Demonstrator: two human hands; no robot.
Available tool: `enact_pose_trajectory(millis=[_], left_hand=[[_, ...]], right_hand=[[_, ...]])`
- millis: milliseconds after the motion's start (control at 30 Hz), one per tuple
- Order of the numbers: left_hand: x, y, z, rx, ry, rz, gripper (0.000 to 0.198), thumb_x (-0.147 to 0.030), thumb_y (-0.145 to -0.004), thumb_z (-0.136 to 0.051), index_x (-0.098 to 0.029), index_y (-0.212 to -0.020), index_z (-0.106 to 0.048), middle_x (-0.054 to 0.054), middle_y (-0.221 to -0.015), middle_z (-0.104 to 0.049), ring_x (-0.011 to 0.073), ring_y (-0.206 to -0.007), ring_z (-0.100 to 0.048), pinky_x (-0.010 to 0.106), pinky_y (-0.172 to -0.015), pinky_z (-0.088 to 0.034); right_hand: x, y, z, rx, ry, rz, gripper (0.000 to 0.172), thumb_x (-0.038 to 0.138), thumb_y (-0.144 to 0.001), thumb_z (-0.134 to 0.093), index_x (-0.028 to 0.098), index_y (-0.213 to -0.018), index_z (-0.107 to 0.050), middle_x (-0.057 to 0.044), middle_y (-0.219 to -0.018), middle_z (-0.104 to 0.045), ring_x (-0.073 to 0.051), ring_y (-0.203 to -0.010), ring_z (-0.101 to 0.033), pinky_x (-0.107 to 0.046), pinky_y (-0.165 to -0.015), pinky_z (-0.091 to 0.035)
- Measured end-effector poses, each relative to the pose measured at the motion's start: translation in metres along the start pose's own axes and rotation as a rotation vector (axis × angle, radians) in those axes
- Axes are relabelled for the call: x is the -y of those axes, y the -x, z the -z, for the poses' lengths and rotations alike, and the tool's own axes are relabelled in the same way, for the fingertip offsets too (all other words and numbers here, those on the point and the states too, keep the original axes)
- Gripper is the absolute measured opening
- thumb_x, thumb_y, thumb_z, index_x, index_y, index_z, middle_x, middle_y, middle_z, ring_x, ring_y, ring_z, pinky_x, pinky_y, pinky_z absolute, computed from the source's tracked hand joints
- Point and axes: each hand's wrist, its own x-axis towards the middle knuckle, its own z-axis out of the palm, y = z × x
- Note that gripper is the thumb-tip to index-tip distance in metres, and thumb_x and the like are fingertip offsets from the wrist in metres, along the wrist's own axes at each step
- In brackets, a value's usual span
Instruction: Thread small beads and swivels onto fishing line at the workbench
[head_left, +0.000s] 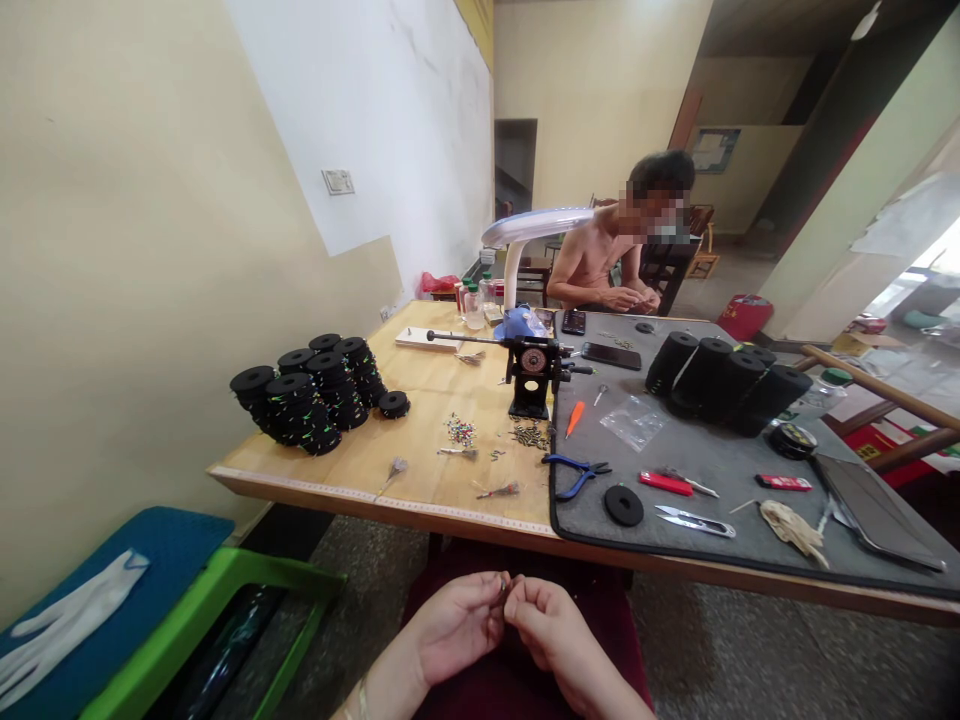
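— Below the table edge (480, 528), over the lap, both hands are seen drawn together: the left hand (456, 625) and the right hand (546, 622) meet at the fingertips.

— What is held there?

— A small piece (505, 583) is pinched where the fingertips touch. It is too small for its kind to be told. Both hands are closed on it, left fingers from one side, right fingers from the other.

— Which hand is nearer to it?

— Neither can be called nearer; it is shared, at the midpoint. If it has a long axis, that cannot be made out, though the fingertips face each other roughly left to right.

— And how does it lie from the bench things?

— Well apart from them, and lower. The winder (532, 372) is set straight ahead on the table, near the mat's (720, 455) left edge, and blue pliers (576, 470) lie just on that edge. A black disc (623, 505) is placed on the mat nearer the front. Spools (307, 395) are stacked far to the left, and a loose heap of small parts (460, 430) is spread between them and the winder.

— Anyone else?

— A second person (626, 250) is seated at the far end, with their own hands held together over the table.
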Motion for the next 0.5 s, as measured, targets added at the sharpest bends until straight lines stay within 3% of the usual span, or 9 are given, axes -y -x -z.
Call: enact_pose_trajectory(millis=[500], left_hand=[[-0.0021,0.0021,-0.0039,-0.026,0.024,0.013,0.006,-0.008,-0.074,-0.069,-0.005,-0.079,-0.070,0.003,-0.067,-0.064,0.0066,-0.058,-0.056,0.015,-0.054,-0.038]], right_hand=[[-0.0035,-0.0017,0.0018,-0.001,-0.023,0.017,0.025,0.034,-0.070,-0.059,0.021,-0.059,-0.040,0.013,-0.041,-0.030,-0.003,-0.034,-0.013,-0.019,-0.032,-0.006]])
